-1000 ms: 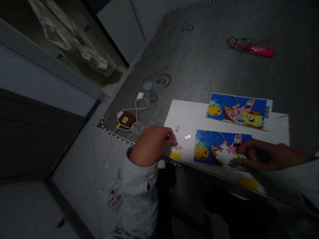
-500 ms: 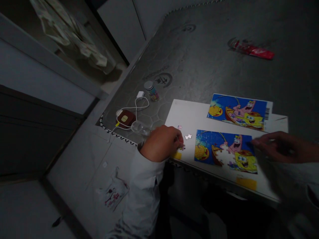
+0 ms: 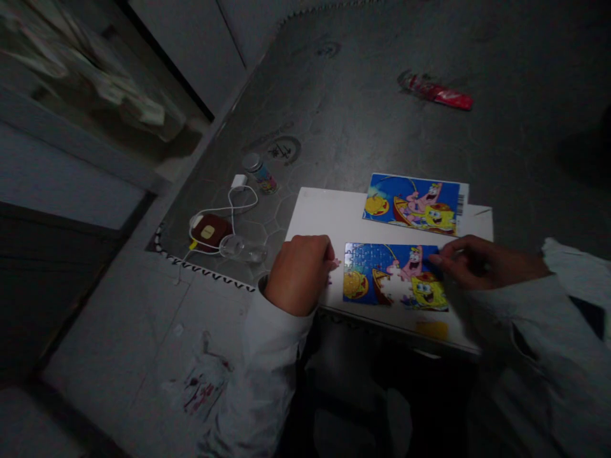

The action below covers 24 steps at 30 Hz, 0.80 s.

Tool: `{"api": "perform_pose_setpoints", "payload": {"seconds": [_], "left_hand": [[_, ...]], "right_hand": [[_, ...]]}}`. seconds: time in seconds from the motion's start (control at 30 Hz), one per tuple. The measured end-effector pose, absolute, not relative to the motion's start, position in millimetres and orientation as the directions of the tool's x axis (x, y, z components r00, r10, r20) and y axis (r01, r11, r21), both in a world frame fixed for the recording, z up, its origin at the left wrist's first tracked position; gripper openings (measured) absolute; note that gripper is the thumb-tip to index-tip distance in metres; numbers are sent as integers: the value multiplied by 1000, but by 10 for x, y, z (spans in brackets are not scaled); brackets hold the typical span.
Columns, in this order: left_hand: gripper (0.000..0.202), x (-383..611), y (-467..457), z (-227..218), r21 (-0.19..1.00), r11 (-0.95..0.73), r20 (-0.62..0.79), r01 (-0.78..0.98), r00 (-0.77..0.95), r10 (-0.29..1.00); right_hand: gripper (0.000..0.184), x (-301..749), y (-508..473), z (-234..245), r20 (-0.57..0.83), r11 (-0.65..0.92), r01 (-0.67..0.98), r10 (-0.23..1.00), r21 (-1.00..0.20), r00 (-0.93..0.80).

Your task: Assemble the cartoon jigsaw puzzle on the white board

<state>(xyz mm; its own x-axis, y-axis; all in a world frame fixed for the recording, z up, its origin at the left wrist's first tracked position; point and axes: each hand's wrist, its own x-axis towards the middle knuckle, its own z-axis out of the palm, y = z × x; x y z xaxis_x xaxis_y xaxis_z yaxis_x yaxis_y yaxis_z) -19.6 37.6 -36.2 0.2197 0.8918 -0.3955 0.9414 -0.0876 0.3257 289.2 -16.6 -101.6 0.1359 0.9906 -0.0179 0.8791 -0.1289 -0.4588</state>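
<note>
A partly assembled jigsaw puzzle [image 3: 365, 254] of cartoon characters lies on a white board, with a gap low in its middle where the board shows through. To its left, my left hand [image 3: 300, 270] is closed, thumb and forefinger at a small pale-pink puzzle piece [image 3: 337, 263]. Part of another loose piece shows below those fingers. My right hand [image 3: 482, 262] is at the puzzle's upper right edge, its fingers curled in a pinch; whatever may be between them is hidden. Behind the puzzle lies a printed picture card [image 3: 413, 203] with the same scene and a barcode.
The white board [image 3: 319, 210] rests on a grey patterned table cover [image 3: 344, 133]. Left of it are a clear plastic bottle [image 3: 243, 249], a brown box-like object [image 3: 210, 232] with a white cable, and a lidded printed tube [image 3: 261, 173]. A red packet [image 3: 451, 97] lies farther back.
The view has shifted, moving the scene leftward. My left hand has moved closer to the puzzle, onto the pale piece. My right hand stays by the puzzle's right edge.
</note>
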Motion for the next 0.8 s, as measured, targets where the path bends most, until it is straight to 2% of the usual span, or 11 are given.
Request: {"api": "perform_pose_setpoints", "payload": {"seconds": [0.07, 0.17, 0.23, 0.43, 0.57, 0.67, 0.8], "left_hand": [[2, -214, 365, -359, 353, -89, -383, 931, 231, 894], [17, -193, 336, -311, 437, -137, -309, 889, 291, 906], [17, -119, 296, -273, 495, -180, -265, 850, 345, 901], [15, 218, 136, -345, 649, -183, -340, 738, 497, 798], [19, 323, 124, -462, 619, -218, -404, 755, 544, 736], [18, 362, 162, -492, 582, -198, -461, 789, 520, 719], [13, 408, 198, -478, 542, -155, -511, 826, 471, 719]], "right_hand": [[56, 2865, -161, -943, -33, -121, 869, 992, -480, 120], [47, 2845, -158, -858, -64, -117, 846, 993, -519, 98], [45, 2835, -161, -827, -105, -104, 829, 993, -550, 55], [30, 2825, -158, -836, -231, 7, 820, 958, -572, -170], [16, 2807, -111, -891, -296, 107, 818, 900, -564, -322], [15, 2769, -65, -915, -339, 169, 813, 848, -557, -408], [14, 2732, -25, -917, -358, 191, 822, 831, -536, -426]]}}
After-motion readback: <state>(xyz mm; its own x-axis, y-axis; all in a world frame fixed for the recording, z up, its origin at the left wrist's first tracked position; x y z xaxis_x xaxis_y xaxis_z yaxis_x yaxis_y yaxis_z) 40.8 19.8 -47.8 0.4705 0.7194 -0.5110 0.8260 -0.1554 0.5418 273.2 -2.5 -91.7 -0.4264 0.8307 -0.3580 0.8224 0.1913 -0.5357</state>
